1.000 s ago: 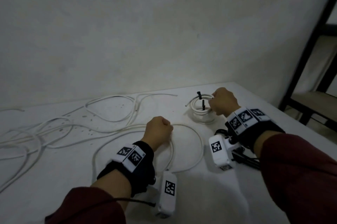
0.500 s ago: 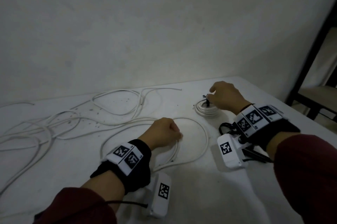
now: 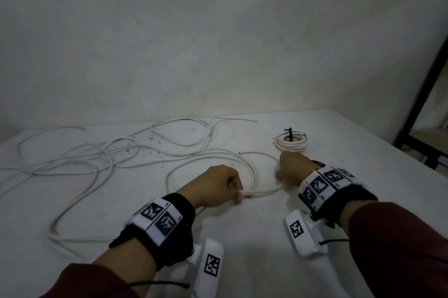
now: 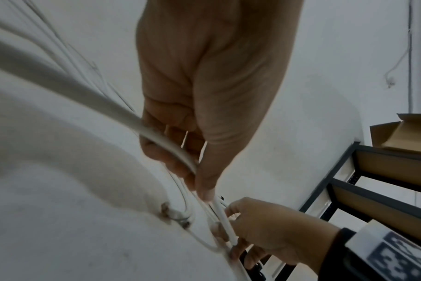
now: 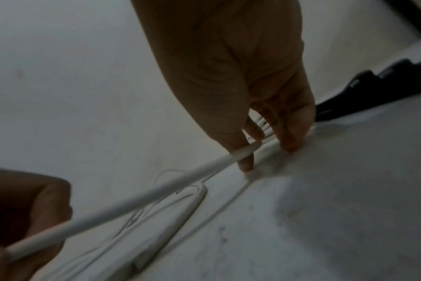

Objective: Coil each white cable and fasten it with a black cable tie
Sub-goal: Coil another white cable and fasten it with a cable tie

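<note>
A loose white cable (image 3: pixel 252 171) loops on the white table (image 3: pixel 266 237) in front of me. My left hand (image 3: pixel 232 188) grips it in a fist; in the left wrist view its curled fingers (image 4: pixel 171 165) wrap the cable (image 4: pixel 123 112). My right hand (image 3: pixel 282 177) pinches the same cable a short way to the right, fingertips down at the table (image 5: pixel 246 163). The cable (image 5: pixel 144 195) runs taut between both hands. A finished coil (image 3: pixel 292 143) with a black cable tie (image 3: pixel 289 131) lies beyond the right hand, untouched.
Several more loose white cables (image 3: pixel 80 159) sprawl over the table's left and back. A wall rises right behind the table. A dark metal rack (image 3: pixel 421 94) stands off the right edge, with a cardboard box (image 4: pixel 401 133) on its shelf.
My right hand let go of the tied coil, left it on the table and drew back to pinch the loose cable beside my left hand. The left hand kept its grip.
</note>
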